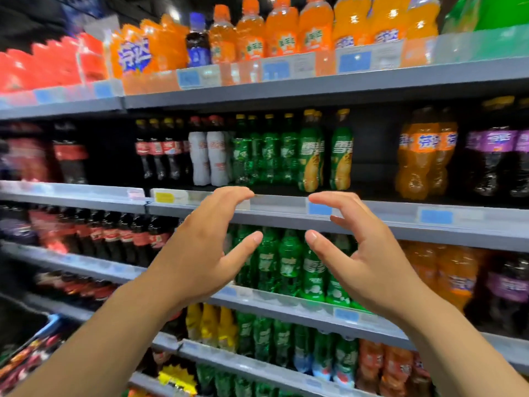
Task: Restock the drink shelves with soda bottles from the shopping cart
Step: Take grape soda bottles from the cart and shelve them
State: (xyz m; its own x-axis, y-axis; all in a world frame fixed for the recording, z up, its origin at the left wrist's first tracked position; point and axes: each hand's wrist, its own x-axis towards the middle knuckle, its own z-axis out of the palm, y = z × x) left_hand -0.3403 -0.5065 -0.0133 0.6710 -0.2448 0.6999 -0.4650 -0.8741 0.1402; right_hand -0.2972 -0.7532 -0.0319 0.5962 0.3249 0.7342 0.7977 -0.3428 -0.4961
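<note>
Both my hands are raised in front of the drink shelves and hold nothing. My left hand [209, 247] and my right hand [360, 253] face each other, fingers loosely curved, with a gap between them. Behind that gap stand green soda bottles [289, 259] on the third shelf. Just above the hands runs the grey edge of the second shelf [280, 209], which carries green bottles [266, 150], two green-and-yellow bottles [340, 153], white bottles [209, 159] and small cola bottles [157, 150]. The shopping cart is not in view.
An open gap [375, 156] sits on the second shelf between the green-and-yellow bottles and the orange soda [420, 156]. Purple soda [498, 159] stands at far right. The top shelf holds orange bottles [283, 30]. Snack packs [25, 359] lie at the lower left.
</note>
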